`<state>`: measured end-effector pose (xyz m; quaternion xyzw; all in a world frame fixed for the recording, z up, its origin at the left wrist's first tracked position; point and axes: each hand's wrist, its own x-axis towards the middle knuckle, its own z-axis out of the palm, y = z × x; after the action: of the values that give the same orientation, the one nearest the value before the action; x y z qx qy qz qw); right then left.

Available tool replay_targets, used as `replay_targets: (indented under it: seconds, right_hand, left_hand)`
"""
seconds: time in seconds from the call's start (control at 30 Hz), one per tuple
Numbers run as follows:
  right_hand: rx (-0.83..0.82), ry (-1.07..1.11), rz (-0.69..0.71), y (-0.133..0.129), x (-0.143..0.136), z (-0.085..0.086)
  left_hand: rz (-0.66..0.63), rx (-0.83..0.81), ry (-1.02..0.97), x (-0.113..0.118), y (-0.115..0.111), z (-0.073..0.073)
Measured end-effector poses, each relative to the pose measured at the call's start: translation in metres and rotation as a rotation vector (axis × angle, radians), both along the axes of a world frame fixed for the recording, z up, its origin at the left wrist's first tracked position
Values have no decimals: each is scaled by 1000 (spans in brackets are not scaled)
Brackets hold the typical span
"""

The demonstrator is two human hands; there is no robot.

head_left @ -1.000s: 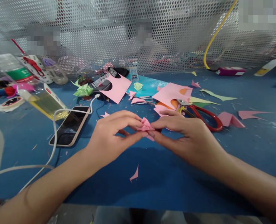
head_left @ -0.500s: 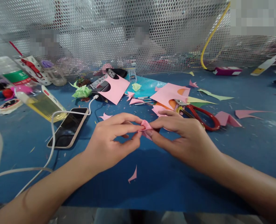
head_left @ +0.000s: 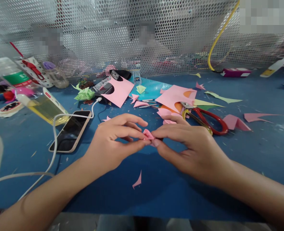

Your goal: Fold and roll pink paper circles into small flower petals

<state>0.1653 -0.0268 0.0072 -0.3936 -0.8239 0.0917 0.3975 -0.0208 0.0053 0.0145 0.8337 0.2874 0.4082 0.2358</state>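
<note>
Between my two hands, above the blue table (head_left: 161,189), is a small piece of folded pink paper (head_left: 147,134). My left hand (head_left: 115,139) pinches its left side between thumb and fingers, with the index finger raised off it. On the right side, my right hand (head_left: 190,144) grips the paper between thumb and index finger. The fingertips hide part of the folds. Red-handled scissors (head_left: 211,120) lie just beyond my right hand. A thin pink paper scrap (head_left: 137,180) rests on the table in front of me.
A phone (head_left: 71,131) with a white cable (head_left: 54,138) across it lies at left, beside a tilted bottle (head_left: 45,104). Cut pink sheets (head_left: 119,91) and a blue sheet (head_left: 151,88) spread behind my hands. A perforated metal screen (head_left: 122,38) stands at the back.
The folded paper has turned and dropped slightly between my fingers. My left index finger has lifted away from it, and the left thumb has moved in against it.
</note>
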Motion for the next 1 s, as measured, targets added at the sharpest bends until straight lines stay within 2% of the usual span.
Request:
replay_targets:
  seconds: [0.23, 0.43, 0.63, 0.83, 1.0]
  right_hand:
    - [-17, -22, 11, -1, -2, 0]
    - [-25, -46, 24, -2, -5, -2]
    - [21, -24, -6, -3, -6, -7]
    - [-168, 136, -111, 0, -1, 0]
    - [-239, 144, -178, -1, -3, 1]
  left_hand:
    - [21, 115, 87, 1, 0, 0]
    - [-40, 211, 144, 1, -1, -2]
    - [-27, 190, 134, 5, -3, -2]
    - [70, 65, 87, 7, -5, -1]
    - [96, 69, 71, 8, -5, -4]
